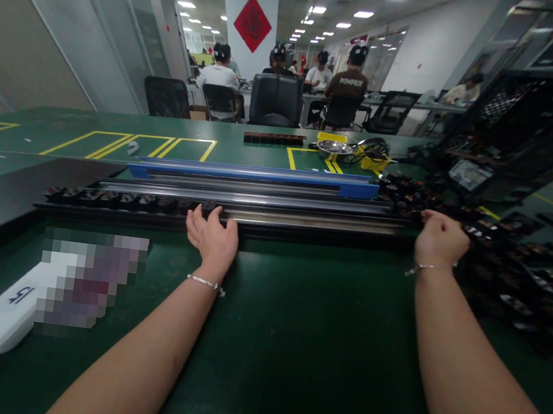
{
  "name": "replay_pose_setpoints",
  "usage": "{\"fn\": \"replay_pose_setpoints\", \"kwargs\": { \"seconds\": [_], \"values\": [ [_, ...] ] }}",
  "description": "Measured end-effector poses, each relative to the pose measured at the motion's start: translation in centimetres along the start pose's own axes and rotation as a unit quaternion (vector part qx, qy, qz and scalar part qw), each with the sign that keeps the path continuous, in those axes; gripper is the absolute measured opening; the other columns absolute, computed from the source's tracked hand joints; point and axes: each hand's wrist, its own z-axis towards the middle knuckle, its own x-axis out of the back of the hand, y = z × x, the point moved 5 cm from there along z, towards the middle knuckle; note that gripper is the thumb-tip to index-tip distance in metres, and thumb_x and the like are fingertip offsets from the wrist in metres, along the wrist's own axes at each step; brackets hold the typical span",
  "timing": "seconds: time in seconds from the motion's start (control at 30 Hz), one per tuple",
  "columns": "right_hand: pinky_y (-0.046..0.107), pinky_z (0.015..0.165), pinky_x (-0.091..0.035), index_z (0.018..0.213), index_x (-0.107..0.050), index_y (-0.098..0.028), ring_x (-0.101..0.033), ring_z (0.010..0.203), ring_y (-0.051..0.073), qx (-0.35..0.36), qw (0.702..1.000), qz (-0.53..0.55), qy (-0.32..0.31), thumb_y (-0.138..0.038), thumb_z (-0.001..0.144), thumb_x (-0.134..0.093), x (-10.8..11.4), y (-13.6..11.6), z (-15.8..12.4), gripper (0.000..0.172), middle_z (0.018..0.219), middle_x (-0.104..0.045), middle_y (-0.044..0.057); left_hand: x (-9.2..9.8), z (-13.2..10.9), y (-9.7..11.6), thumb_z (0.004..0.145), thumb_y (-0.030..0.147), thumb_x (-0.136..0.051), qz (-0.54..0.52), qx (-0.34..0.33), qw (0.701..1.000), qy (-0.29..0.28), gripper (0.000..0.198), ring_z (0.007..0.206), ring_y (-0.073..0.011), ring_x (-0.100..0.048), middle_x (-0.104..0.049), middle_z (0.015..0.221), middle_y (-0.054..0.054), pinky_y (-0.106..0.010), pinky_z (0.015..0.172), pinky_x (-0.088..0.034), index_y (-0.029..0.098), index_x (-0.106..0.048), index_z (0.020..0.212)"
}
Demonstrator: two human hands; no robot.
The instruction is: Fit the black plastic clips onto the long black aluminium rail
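Observation:
My left hand [212, 239] rests at the right end of a row of small black parts [121, 200] lined up in a long rail [305, 221]. Its fingers are apart, with the tips touching or just over the last parts; I see nothing gripped. Over at the rail's right end, my right hand [441, 242] is closed in a pinch beside a heap of loose black parts [516, 263]. Whatever lies between those fingertips is too dark and small to make out. Behind the rail runs a long blue bar [260, 174].
A white device [6, 308] lies on the green table [290, 343] at left, next to a blurred-out patch. Farther back are a metal bowl [334, 148], cables [375, 148] and a short dark strip [275, 139]. A tilted black bin [519, 122] stands right. People sit beyond.

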Motion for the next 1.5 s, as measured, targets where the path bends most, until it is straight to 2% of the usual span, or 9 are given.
{"fn": "replay_pose_setpoints", "kwargs": {
  "seconds": [0.1,0.2,0.27,0.43,0.57,0.7,1.0,1.3,1.5],
  "values": [
    [0.034,0.087,-0.044,0.102,-0.070,-0.017,-0.061,0.097,0.021,0.036,0.996,-0.015,-0.080,-0.029,0.082,-0.039,-1.0,-3.3,-2.7,0.039,0.104,-0.069,0.008,0.1,-0.2,0.1,0.080,0.034,-0.047,-0.003,-0.007,1.000,0.008,0.043,0.139,-0.0316,-0.021,-0.035,0.145,-0.012,-0.050,0.110,-0.023,0.021,-0.061,0.118],
    [0.038,0.096,-0.038,0.103,-0.070,-0.019,-0.056,0.109,0.021,0.149,0.973,-0.044,-0.172,-0.027,0.081,-0.040,-2.8,-6.1,-5.4,0.037,0.114,-0.066,0.007,0.0,-0.3,0.3,0.080,0.033,-0.047,-0.002,-0.016,1.000,0.001,0.044,0.138,-0.0321,-0.022,-0.035,0.145,-0.013,-0.051,0.110,-0.024,0.021,-0.061,0.119],
    [0.046,0.102,-0.029,0.101,-0.070,-0.022,-0.052,0.115,0.022,0.157,0.970,-0.084,-0.167,-0.026,0.081,-0.038,-3.4,-6.6,-6.4,0.038,0.116,-0.065,0.005,-0.1,-0.4,0.4,0.080,0.033,-0.047,0.000,-0.018,1.000,-0.004,0.044,0.138,-0.0321,-0.022,-0.035,0.145,-0.012,-0.051,0.110,-0.024,0.022,-0.061,0.120],
    [0.054,0.103,-0.022,0.107,-0.067,-0.026,-0.047,0.118,0.024,0.126,0.975,-0.108,-0.147,-0.027,0.082,-0.036,-3.6,-6.8,-7.9,0.040,0.123,-0.061,0.004,-0.1,-0.4,0.4,0.079,0.034,-0.047,0.008,-0.021,1.000,-0.005,0.045,0.139,-0.0321,-0.021,-0.035,0.146,-0.010,-0.051,0.110,-0.025,0.023,-0.061,0.120],
    [0.057,0.105,-0.018,0.116,-0.063,-0.025,-0.042,0.124,0.026,0.177,0.960,-0.105,-0.192,-0.035,0.088,-0.032,-3.6,-8.2,-9.5,0.043,0.130,-0.057,0.005,-0.2,-0.3,0.5,0.080,0.033,-0.046,0.010,-0.023,1.000,-0.016,0.045,0.139,-0.0324,-0.019,-0.033,0.147,-0.010,-0.052,0.110,-0.024,0.023,-0.061,0.121],
    [0.056,0.106,-0.019,0.120,-0.060,-0.026,-0.039,0.128,0.025,0.248,0.929,-0.088,-0.258,-0.038,0.091,-0.030,-3.8,-10.0,-10.9,0.043,0.132,-0.055,0.003,-0.3,-0.2,0.6,0.080,0.033,-0.046,0.013,-0.025,0.999,-0.015,0.046,0.139,-0.0323,-0.020,-0.034,0.147,-0.010,-0.051,0.111,-0.023,0.021,-0.060,0.122],
    [0.056,0.108,-0.017,0.128,-0.053,-0.027,-0.035,0.132,0.025,0.337,0.879,-0.094,-0.323,-0.044,0.092,-0.029,-4.4,-11.7,-12.8,0.047,0.141,-0.045,0.003,-0.5,-0.4,0.8,0.080,0.032,-0.047,0.007,-0.037,0.999,-0.011,0.044,0.139,-0.0318,-0.021,-0.035,0.146,-0.011,-0.049,0.111,-0.023,0.022,-0.061,0.121],
    [0.054,0.108,-0.019,0.118,-0.060,-0.025,-0.036,0.132,0.024,0.342,0.878,-0.104,-0.319,-0.043,0.091,-0.035,-4.4,-11.8,-13.0,0.041,0.140,-0.046,0.004,-0.5,-0.6,1.0,0.078,0.029,-0.050,-0.017,-0.047,0.999,0.005,0.042,0.137,-0.0332,-0.023,-0.038,0.144,-0.013,-0.051,0.110,-0.024,0.020,-0.064,0.116],
    [0.053,0.107,-0.022,0.110,-0.064,-0.026,-0.037,0.131,0.024,0.340,0.879,-0.103,-0.319,-0.043,0.091,-0.037,-4.3,-11.9,-13.0,0.037,0.140,-0.047,0.004,-0.4,-0.8,1.2,0.078,0.028,-0.050,-0.022,-0.046,0.999,-0.007,0.041,0.137,-0.0323,-0.023,-0.038,0.143,-0.013,-0.050,0.111,-0.022,0.021,-0.064,0.116]
  ]
}}
